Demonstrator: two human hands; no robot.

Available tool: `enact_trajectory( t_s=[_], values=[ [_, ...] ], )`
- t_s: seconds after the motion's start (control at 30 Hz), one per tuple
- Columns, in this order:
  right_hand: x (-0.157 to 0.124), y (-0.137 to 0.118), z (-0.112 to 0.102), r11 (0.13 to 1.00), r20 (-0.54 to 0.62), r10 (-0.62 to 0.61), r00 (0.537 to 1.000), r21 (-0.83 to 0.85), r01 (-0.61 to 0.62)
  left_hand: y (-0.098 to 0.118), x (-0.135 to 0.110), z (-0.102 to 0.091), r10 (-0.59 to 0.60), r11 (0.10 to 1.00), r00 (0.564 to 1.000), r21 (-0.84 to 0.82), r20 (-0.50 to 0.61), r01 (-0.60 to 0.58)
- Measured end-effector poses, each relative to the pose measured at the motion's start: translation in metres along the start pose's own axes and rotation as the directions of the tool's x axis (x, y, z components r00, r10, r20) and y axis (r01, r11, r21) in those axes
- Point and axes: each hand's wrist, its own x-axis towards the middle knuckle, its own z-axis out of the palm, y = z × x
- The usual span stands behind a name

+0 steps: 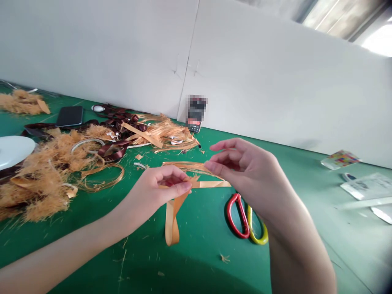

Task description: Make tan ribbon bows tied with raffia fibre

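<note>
**Item 1:** L hand point(159, 187), centre-left of frame. Fingers curled, clenched w/ thumb on orange satin ribbon point(173, 220); grip evidently keeps ribbon raised, w/ lower part hanging in a loop toward the desk point(196, 255). Fingertips partly hidden by the hand's own curl.

**Item 2:** R hand point(246, 167), centre-right. Fingers point(225, 143) curved, partly spread; thumb & index near ribbon's frayed strands point(186, 166). Contact not confirmed from this angle, so grasp cannot be told.

**Item 3:** Ribbon located at centre of frame, btwn both hands, w/ flat end reaching toward R hand. Exact fold hidden behind L hand.

**Item 4:** Scissors point(241, 218) w/ red & yellow handles lie on desk just below R hand, handles toward upper left of the yellow loop's edge; blades hidden or cut off by R forearm.

**Item 5:** Upper left: heap of frayed orange fibres point(41, 181), dark brown ribbon point(113, 150), black phone point(70, 116), white dish point(12, 151) cut off by frame edge.

**Item 6:** Far right: printed papers point(367, 185), colourful card point(339, 159); contents unreadable. Object by wall point(196, 113) blurred, not identifiable.
</note>
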Motion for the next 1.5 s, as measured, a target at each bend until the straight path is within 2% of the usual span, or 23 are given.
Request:
enact_trajectory(
  t_s=[0.1,0.23,0.3,0.47,0.67,0.73,0.83,0.87,0.93,1.03,1.17,1.23,1.37,1.5],
  values=[
    [-0.004,0.005,0.003,1.000,0.022,0.010,1.000,-0.010,-0.010,-0.001,-0.004,0.000,-0.037,0.998,0.999,-0.041,-0.009,0.037],
    [-0.013,0.009,0.009,0.999,0.193,0.044,0.980,-0.002,-0.045,0.002,-0.011,0.002,-0.031,0.998,0.999,-0.048,-0.016,0.030],
    [-0.017,0.012,0.012,0.999,0.234,0.043,0.971,0.018,-0.049,0.002,-0.013,0.004,-0.028,0.999,0.999,-0.022,-0.019,0.028],
    [-0.020,0.024,0.017,0.999,0.134,0.053,0.990,-0.012,-0.052,-0.008,-0.014,0.005,-0.026,0.999,0.999,-0.041,-0.033,0.025],
    [-0.019,0.031,0.016,0.994,-0.007,0.070,0.997,0.079,-0.070,-0.017,-0.014,0.001,-0.009,1.000,0.998,-0.022,-0.067,0.007],
    [-0.020,0.029,0.017,0.990,0.046,0.072,0.996,0.121,-0.077,-0.017,-0.015,0.001,0.001,1.000,0.998,-0.009,-0.055,-0.002],
    [-0.021,0.026,0.021,0.973,0.228,0.066,0.971,0.203,-0.114,-0.015,-0.015,0.003,0.020,1.000,0.999,0.013,-0.043,-0.020],
    [-0.021,0.026,0.022,0.967,0.254,0.065,0.965,0.223,-0.124,-0.014,-0.015,0.004,0.024,1.000,0.999,0.019,-0.045,-0.024],
    [-0.020,0.029,0.024,0.961,0.222,0.079,0.972,0.243,-0.134,-0.014,-0.016,0.005,0.026,0.999,0.998,0.028,-0.060,-0.025],
    [-0.018,0.035,0.023,0.962,0.114,0.113,0.987,0.236,-0.137,-0.015,-0.016,0.004,0.024,1.000,0.997,0.005,-0.074,-0.024],
    [-0.018,0.041,0.023,0.961,0.010,0.085,0.996,0.265,-0.085,-0.018,-0.013,0.001,0.012,1.000,0.997,-0.020,-0.074,-0.013],
    [-0.019,0.041,0.026,0.949,0.017,0.068,0.998,0.308,-0.070,-0.019,-0.012,0.001,0.023,0.999,0.996,-0.025,-0.091,-0.025],
    [-0.025,0.038,0.036,0.875,0.144,0.068,0.987,0.466,-0.128,-0.017,-0.011,0.005,0.046,0.995,0.987,-0.076,-0.153,-0.059],
    [-0.028,0.038,0.042,0.812,0.106,0.046,0.993,0.575,-0.099,-0.013,-0.012,0.009,0.088,0.988,0.981,-0.108,-0.176,-0.108]
  ],
)
